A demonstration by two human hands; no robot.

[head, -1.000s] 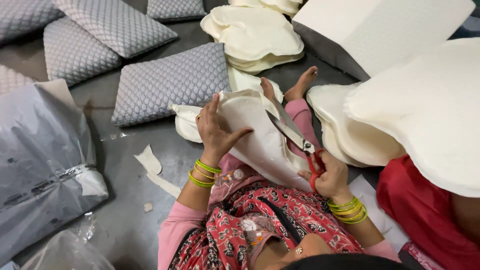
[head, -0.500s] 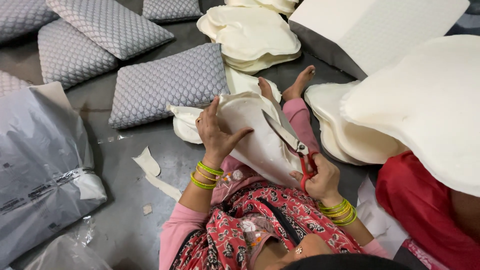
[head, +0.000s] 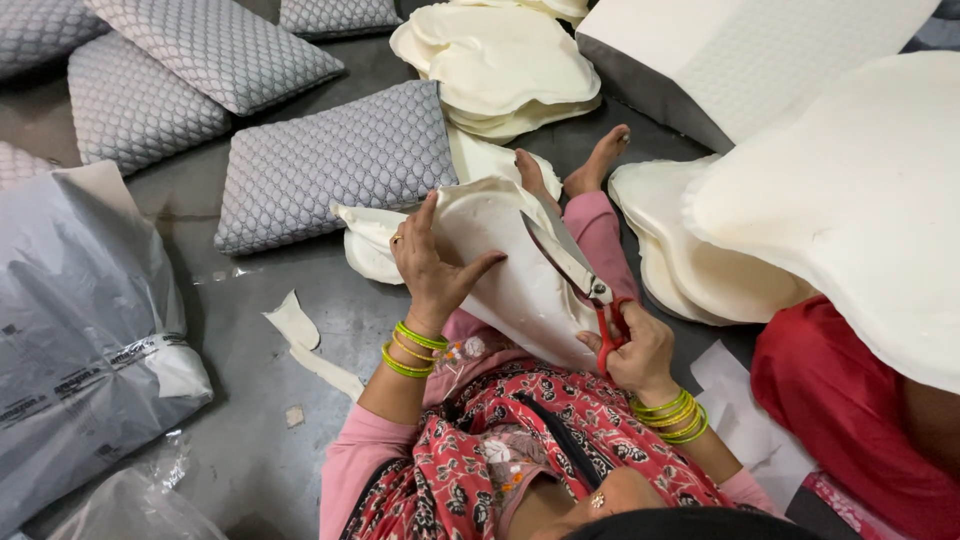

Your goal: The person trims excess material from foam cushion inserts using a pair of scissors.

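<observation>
A large grey plastic package (head: 85, 330) with a white end lies at the floor's left edge; a clear plastic bag (head: 130, 505) sits below it.

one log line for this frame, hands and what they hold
left hand: pressed flat on cream foam piece | right hand: grips red-handled scissors, blades on the foam | grey pillow beside
</observation>
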